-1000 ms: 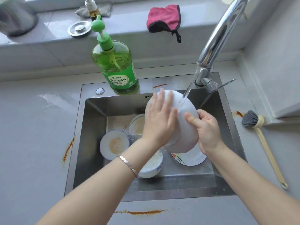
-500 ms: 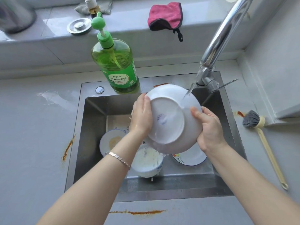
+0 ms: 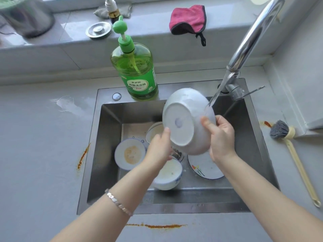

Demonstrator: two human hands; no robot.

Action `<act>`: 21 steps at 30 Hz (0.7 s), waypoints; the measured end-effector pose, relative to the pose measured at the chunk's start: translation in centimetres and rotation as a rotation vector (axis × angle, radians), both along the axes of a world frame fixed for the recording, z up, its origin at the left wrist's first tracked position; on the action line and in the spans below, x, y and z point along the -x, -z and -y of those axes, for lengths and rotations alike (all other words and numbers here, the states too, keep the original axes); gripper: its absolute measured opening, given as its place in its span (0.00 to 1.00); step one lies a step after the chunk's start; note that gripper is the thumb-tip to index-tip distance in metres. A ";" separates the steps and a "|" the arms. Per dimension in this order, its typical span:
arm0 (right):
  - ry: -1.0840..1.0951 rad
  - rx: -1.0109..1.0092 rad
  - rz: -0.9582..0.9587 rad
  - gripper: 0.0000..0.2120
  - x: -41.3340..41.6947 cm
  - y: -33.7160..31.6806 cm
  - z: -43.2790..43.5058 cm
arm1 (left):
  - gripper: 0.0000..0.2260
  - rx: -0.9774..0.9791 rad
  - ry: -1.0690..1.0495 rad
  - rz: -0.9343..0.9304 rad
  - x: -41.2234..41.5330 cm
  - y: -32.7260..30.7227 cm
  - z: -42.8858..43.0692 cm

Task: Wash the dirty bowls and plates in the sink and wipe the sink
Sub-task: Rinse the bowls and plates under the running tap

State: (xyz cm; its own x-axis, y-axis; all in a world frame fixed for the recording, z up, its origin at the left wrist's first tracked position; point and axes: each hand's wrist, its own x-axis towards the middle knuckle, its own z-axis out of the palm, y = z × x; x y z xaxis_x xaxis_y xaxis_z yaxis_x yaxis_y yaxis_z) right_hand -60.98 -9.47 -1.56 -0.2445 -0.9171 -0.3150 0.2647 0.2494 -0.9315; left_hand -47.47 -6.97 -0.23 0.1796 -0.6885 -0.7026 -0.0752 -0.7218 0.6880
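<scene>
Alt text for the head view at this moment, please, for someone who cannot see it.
The left hand and right hand hold a white bowl tilted over the sink, underside toward the camera, while tap water strikes its outer wall. Dirty bowls and a flowered plate lie below in the sink; a green soap bottle stands on its back rim.

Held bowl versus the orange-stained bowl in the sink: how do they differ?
The held bowl is tilted, underside to camera, under the water stream; the stained bowl sits upright on the sink floor. The held bowl looks clean outside; the stained bowl holds orange residue. Both are white.
</scene>
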 end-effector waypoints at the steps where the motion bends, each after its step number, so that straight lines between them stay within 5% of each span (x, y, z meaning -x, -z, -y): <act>1: -0.107 0.042 -0.134 0.12 0.4 0.2 -0.8 | 0.15 0.011 -0.063 -0.059 -0.6 -0.5 0.5; 6: -0.650 0.380 -0.736 0.12 1.6 2.3 -5.3 | 0.25 -0.294 -0.161 -0.392 -1.5 -0.9 1.4; 9: -0.831 0.469 -0.819 0.12 2.9 3.5 -6.9 | 0.18 -0.328 -0.210 -0.407 -0.9 0.6 -0.5; 11: -0.807 0.313 -0.698 0.15 4.2 3.7 -7.5 | 0.12 -0.196 -0.222 -0.357 -0.7 1.7 -1.8; 14: -0.416 -0.104 -0.528 0.20 5.7 4.6 -7.3 | 0.09 0.040 -0.139 -0.271 -1.3 2.6 -2.7; 16: -0.267 -0.368 -0.219 0.23 6.1 5.0 -6.4 | 0.10 0.120 -0.115 -0.296 -1.9 2.7 -2.8; 19: -0.288 -0.425 0.251 0.22 6.1 4.9 -5.2 | 0.10 0.144 -0.135 -0.370 -2.5 2.9 -2.5; 21: -0.298 -0.353 0.310 0.28 6.0 3.8 -4.6 | 0.14 0.141 -0.134 -0.406 -2.8 3.4 -2.2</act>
State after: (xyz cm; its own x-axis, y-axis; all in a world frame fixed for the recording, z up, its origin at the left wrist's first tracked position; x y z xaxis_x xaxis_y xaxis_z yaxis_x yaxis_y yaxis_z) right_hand -67.01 -4.85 -5.37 0.1620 -0.7584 -0.6313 0.3835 0.6379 -0.6679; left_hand -44.71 -4.78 -3.66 0.0029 -0.7718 -0.6358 0.3089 -0.6040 0.7347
